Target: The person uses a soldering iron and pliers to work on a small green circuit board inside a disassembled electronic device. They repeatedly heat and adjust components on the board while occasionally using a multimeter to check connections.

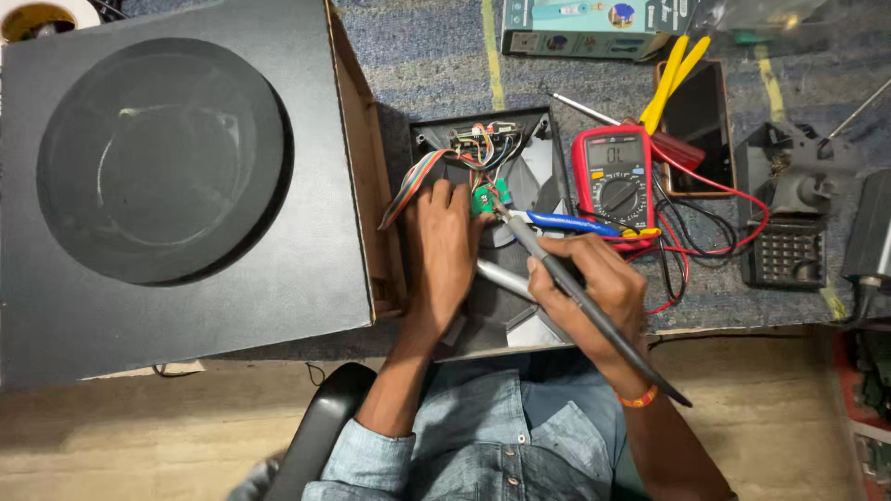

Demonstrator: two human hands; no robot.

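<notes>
My left hand (442, 246) lies flat on a black panel (538, 176), fingertips pressing beside a small green circuit board (486, 197). My right hand (587, 283) grips a dark soldering iron (594, 311) like a pen, its tip touching the green board. Coloured wires and a ribbon cable (413, 181) run from the board area toward the large black speaker box (167, 186) on the left. A blue-handled tool (566, 223) lies just beyond my right hand, next to a silver rod (501, 278) under my wrist.
A red multimeter (614, 181) with red and black leads sits right of the panel. Yellow-handled pliers (673, 79) and a phone (698, 125) lie behind it. A soldering stand (789, 213) is far right, a teal carton (585, 28) at the back.
</notes>
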